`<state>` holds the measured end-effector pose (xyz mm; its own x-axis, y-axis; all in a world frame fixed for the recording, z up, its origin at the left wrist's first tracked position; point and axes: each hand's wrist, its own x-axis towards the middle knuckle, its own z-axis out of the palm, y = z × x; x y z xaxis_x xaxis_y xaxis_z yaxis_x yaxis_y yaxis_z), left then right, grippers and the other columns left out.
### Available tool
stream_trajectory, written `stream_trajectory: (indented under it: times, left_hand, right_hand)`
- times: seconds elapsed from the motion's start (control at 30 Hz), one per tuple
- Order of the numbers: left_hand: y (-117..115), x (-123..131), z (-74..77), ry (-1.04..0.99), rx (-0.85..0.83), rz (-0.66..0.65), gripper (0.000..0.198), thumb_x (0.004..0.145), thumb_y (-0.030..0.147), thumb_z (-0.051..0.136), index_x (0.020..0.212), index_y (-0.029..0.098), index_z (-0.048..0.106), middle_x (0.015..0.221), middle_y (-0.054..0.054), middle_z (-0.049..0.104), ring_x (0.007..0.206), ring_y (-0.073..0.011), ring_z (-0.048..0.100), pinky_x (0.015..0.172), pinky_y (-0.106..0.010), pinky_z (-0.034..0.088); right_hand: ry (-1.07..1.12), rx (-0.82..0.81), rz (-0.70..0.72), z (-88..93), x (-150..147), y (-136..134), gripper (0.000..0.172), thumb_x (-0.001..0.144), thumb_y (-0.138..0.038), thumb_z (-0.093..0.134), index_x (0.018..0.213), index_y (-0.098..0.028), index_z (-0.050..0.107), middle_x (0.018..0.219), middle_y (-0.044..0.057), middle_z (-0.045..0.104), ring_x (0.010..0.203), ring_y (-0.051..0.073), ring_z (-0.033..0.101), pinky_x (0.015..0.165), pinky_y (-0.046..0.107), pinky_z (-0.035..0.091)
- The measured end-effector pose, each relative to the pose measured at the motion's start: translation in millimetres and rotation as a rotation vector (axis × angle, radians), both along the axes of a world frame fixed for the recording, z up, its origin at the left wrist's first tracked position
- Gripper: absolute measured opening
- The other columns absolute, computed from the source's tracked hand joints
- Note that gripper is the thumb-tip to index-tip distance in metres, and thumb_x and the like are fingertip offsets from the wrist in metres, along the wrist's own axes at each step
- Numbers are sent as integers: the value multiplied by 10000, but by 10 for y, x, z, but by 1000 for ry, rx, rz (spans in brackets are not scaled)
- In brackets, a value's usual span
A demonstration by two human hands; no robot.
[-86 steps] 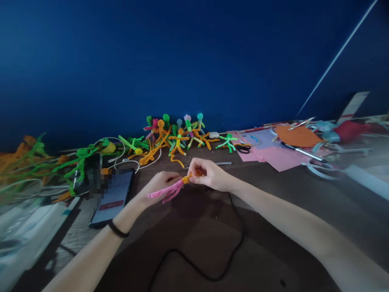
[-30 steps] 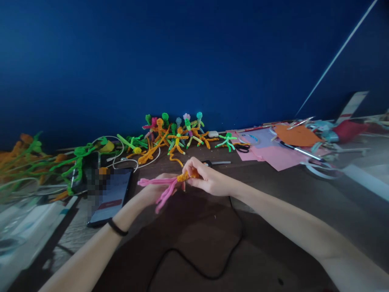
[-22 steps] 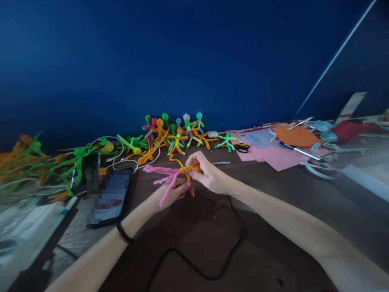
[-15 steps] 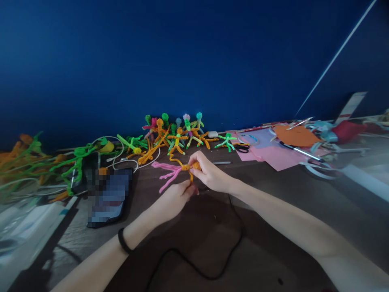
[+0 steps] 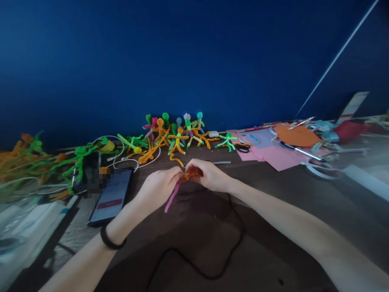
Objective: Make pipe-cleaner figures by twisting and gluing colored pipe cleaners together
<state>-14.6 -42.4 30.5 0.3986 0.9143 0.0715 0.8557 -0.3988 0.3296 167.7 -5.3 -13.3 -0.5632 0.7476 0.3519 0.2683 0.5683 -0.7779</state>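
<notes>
My left hand (image 5: 158,186) and my right hand (image 5: 209,175) meet over the middle of the dark table. Between them is a pipe-cleaner figure with an orange body (image 5: 192,173) and pink limbs (image 5: 172,197). The fingers of my right hand pinch the orange part. My left hand's fingers close on the figure where pink meets orange, hiding much of the pink. One pink strand hangs below my left hand, and an orange strand (image 5: 177,159) curls up behind the fingers.
Colourful pipe-cleaner figures (image 5: 179,138) stand along the blue wall. A phone (image 5: 111,196) lies at the left near white cables. To the right are black scissors (image 5: 243,148), pink paper (image 5: 279,156), orange paper (image 5: 296,136) and a pen (image 5: 302,153). A black cord (image 5: 209,277) loops in front.
My left hand has moved up and left from the lower orange strand onto the figure. Most of the pink limbs are now covered. The phone's screen shows more clearly.
</notes>
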Motion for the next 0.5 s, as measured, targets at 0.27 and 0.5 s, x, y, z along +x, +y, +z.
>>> stream_trajectory:
  times: [0.27,0.5]
  left_hand:
    - [134,-123,-48,-75,6,-9,253,832,336,393,781,214,608,793,-20,659,712,-181,563,621,-254,344]
    - [247,-177,-146,-239,-294,-50,295,809,384,429,726,169,614,611,20,539,592,-124,460,563,-223,335]
  right_hand:
    - [46,-87,130,64,-13,-88,197,706,-128,582,852,-183,462,780,-17,511,666,92,478,626,236,390]
    - [143,-217,140,133,-10,-123,237,703,-152,617,817,-192,413,766,-26,466,687,92,478,626,237,396]
